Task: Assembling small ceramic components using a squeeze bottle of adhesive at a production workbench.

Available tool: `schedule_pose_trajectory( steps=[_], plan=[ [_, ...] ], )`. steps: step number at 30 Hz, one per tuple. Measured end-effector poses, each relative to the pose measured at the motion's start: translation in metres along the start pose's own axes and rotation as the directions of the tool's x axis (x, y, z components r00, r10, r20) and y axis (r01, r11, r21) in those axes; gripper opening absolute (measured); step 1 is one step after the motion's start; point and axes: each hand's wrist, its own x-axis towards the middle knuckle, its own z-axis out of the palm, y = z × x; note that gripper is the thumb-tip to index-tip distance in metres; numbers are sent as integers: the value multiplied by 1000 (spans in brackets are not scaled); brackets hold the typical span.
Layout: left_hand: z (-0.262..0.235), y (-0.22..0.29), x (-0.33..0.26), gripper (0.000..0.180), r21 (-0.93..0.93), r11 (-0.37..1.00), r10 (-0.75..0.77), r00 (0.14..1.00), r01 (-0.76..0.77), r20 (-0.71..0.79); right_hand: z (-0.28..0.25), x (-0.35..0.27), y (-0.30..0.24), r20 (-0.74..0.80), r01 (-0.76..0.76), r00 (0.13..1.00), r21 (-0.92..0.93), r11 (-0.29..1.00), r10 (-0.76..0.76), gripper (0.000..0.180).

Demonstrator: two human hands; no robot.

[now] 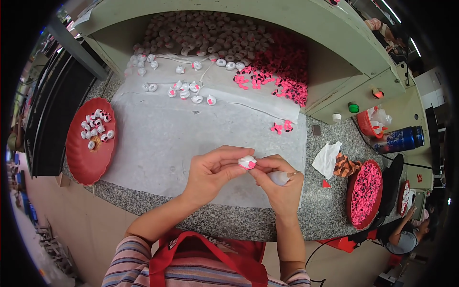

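Observation:
Over the front of the white sheet, my left hand [208, 172] pinches a small round white piece with a pink patch [247, 162] between thumb and fingers. My right hand [283, 189] meets it from the other side, its thumb and forefinger at the piece's edge. Tucked in the right palm is a small whitish bottle with a narrow tip [280, 178]. Beyond my hands, several similar white pieces [184, 94] lie loose on the sheet. Small flat pink parts with dark spots [282, 127] are scattered to the right.
A big heap of white pieces [201, 33] fills the back of the green-grey cabinet [334, 52], beside a pink heap [291, 91]. Left stands a red dish [79, 153] of white pieces; right, a red dish of pink parts [366, 193], cloth scraps [327, 158], and a blue bottle [399, 139]. Another person [406, 234] sits far right.

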Motion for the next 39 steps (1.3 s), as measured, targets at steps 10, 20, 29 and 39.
schedule_pose_trajectory(
  steps=[10,20,29,39],
  plan=[
    [5,-16,-3,23,175,978,123,990,-110,-63,0,1,11,-3,-7,1000,-3,1000,7,13],
    [-5,-24,6,21,-69,980,-198,968,189,-156,3,9,18,-50,-52,998,-131,990,46,15],
    [-3,0,3,26,-90,982,-161,986,165,49,-10,2,9,71,51,996,123,991,-60,23],
    [3,1,-6,23,187,980,-69,997,74,-32,-6,7,13,166,-176,977,297,939,130,19]
  ],
)
